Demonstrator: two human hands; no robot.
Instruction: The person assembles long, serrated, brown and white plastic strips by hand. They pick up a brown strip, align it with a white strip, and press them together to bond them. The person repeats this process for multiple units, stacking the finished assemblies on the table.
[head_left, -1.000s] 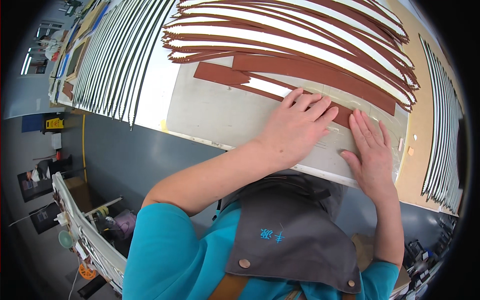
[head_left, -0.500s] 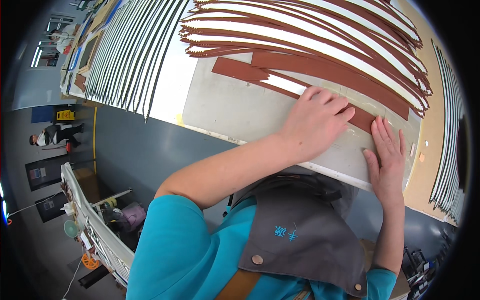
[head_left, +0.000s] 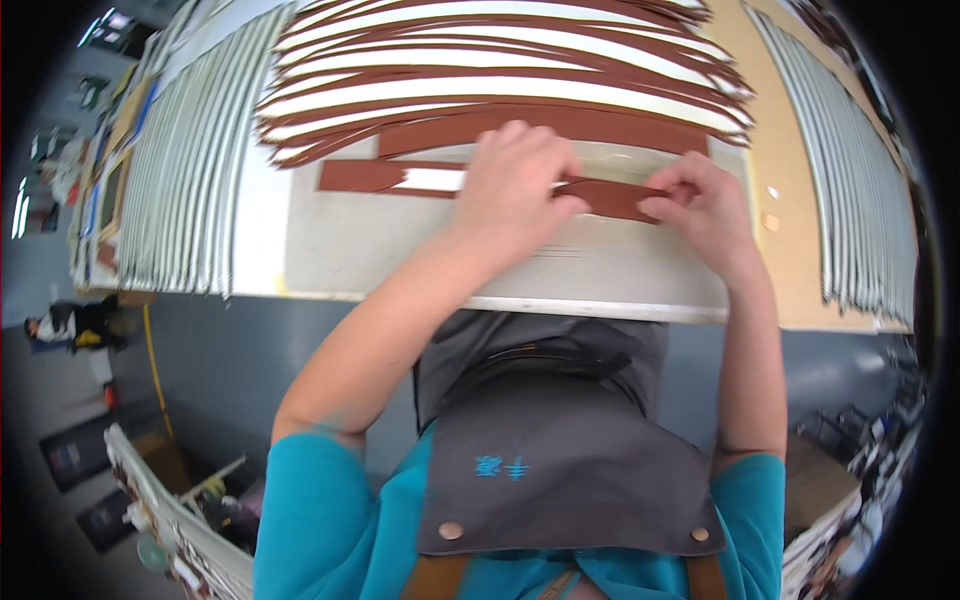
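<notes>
A flat brown strip [head_left: 615, 199] with a white section [head_left: 435, 180] toward its left part lies across a grey board [head_left: 380, 240] in front of me. My right hand [head_left: 705, 205] pinches its right end between thumb and fingers. Nearer the middle, my left hand [head_left: 515, 185] closes on the same strip, thumb at the near edge and fingers over the far side. Between the two hands the strip bows slightly. My left palm hides part of it. Just beyond lies a wider brown strip [head_left: 450, 132].
Layered brown and white strips [head_left: 500, 85] with notched ends fill the far side. Rows of thin pale strips stand out at left [head_left: 190, 190] and right [head_left: 850, 180]. A small orange scrap [head_left: 771, 222] lies right of my right hand. A person [head_left: 80, 325] is far left.
My right hand has gone from lying flat with fingers extended to pinching the strip's end. The strip's right part now bows between my hands. The whole view has turned and shifted.
</notes>
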